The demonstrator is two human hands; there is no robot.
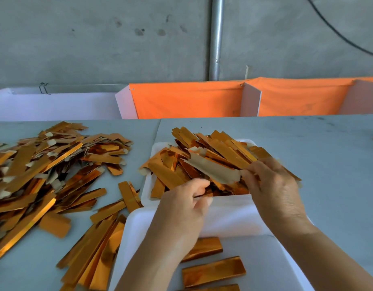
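My right grip (271,185) pinches one end of a gold foil strip (215,170), held beige back up over the heaped white tray (146,195). My left grip (181,206) curls just beneath; I cannot tell whether it holds anything. A loose pinch could drop the strip back among the others.

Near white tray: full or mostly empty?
Mostly empty: the near white tray holds just three visible gold foil pieces; the rest shows bare white.

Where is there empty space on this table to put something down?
The grey table right of the far tray is bare, and the near tray has room beside its folded pieces. Left is crowded: the strip pile covers it. The far tray is heaped full.
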